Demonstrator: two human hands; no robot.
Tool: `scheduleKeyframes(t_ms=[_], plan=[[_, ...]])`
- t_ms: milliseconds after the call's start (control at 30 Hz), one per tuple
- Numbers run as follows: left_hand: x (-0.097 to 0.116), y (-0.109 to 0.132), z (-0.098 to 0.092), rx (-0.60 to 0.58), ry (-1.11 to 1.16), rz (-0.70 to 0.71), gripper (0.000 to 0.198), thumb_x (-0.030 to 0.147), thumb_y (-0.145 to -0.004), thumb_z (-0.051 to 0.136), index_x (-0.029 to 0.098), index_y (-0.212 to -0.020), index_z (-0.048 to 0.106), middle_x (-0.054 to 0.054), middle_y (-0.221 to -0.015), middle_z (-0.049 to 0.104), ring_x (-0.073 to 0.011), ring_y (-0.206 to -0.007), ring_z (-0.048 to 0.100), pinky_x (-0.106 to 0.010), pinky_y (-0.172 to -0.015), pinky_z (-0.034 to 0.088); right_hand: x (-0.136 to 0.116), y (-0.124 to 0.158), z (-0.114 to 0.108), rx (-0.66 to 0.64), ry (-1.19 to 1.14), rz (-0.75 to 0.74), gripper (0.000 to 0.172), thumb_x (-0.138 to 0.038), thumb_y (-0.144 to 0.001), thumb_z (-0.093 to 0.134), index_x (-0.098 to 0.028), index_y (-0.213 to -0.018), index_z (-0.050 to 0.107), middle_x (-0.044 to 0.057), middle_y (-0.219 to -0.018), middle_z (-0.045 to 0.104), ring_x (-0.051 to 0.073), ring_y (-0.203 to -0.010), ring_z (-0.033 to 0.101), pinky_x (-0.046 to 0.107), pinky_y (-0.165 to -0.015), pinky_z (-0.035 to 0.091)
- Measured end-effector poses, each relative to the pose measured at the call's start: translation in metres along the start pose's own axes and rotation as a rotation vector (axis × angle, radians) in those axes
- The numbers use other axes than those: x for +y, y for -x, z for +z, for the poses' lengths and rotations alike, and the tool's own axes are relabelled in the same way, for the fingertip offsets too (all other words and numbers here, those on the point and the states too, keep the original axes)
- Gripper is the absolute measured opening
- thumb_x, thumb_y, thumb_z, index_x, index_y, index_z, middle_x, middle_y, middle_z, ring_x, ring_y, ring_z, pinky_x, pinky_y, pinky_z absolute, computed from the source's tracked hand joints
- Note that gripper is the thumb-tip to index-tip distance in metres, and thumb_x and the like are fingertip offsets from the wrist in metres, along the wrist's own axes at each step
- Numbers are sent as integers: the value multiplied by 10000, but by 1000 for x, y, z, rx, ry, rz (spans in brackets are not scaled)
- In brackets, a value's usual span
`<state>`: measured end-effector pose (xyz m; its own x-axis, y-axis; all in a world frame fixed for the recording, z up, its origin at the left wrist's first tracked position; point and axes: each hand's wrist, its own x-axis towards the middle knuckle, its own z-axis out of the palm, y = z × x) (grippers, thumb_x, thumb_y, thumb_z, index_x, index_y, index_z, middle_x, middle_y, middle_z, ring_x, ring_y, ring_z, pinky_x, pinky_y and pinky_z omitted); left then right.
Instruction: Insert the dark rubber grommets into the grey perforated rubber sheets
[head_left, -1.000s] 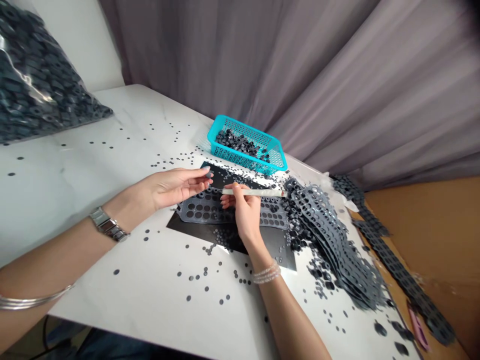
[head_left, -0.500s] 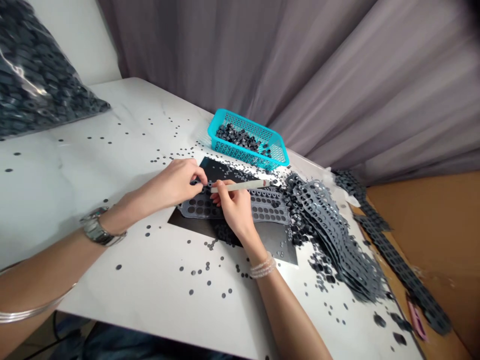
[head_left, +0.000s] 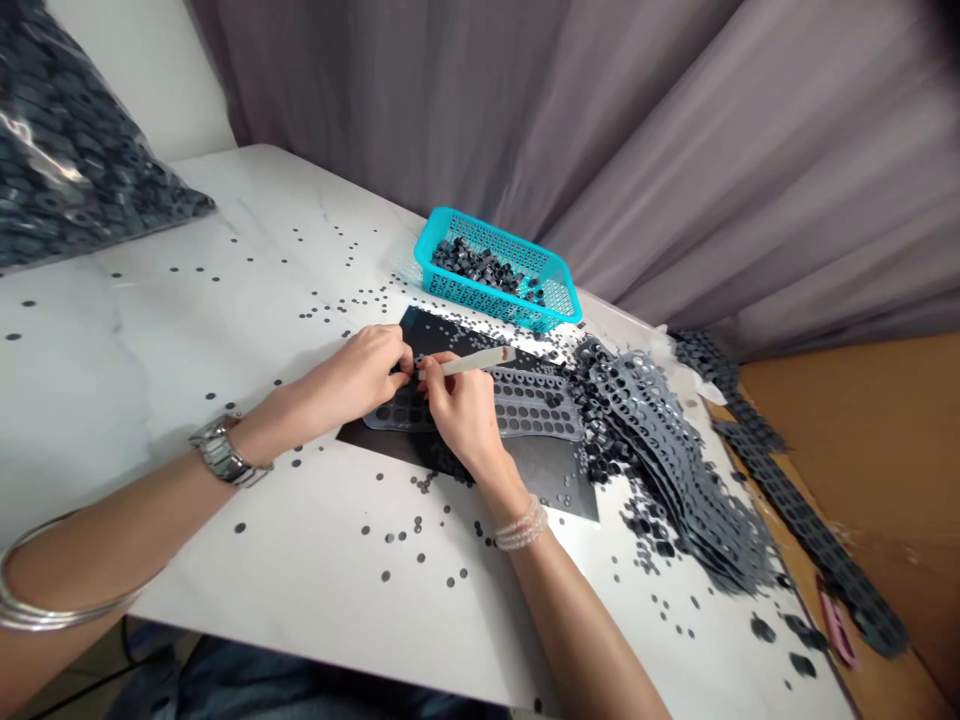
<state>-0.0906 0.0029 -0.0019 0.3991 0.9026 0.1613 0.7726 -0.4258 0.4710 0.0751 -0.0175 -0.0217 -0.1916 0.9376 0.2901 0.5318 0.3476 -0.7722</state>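
A grey perforated rubber sheet [head_left: 517, 410] lies on a black mat [head_left: 547, 470] on the white table [head_left: 150, 320]. My left hand [head_left: 360, 370] rests at the sheet's left end, its fingertips pinched on a small dark ring. My right hand [head_left: 461, 410] is closed round a white stick tool [head_left: 472, 362], whose tip points at the pinched ring. The two hands nearly touch over the sheet.
A turquoise basket [head_left: 555, 295] holding dark rings stands behind the mat. A pile of punched grey sheets [head_left: 675, 470] lies to the right, with strips [head_left: 810, 530] over a cardboard box beyond. A clear bag of rings [head_left: 67, 170] sits far left. Small dark discs are scattered about.
My left hand has come down from open above the sheet to a pinch at its left end. My right hand and the stick shifted left to meet it.
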Motion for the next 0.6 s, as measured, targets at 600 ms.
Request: scheduleKeyframes(t_ms=[600], plan=[[-19,-5,-27,-65,1608,-595,98,40,-758,728,99,-826,690,-72,-817,616,-58,-558,445,-180,-471,412,8,-1,-6,163,-539,302,290,-419,-900,575,-168,-825,699,19,-641,680,120,-554,609,209,-509,474]])
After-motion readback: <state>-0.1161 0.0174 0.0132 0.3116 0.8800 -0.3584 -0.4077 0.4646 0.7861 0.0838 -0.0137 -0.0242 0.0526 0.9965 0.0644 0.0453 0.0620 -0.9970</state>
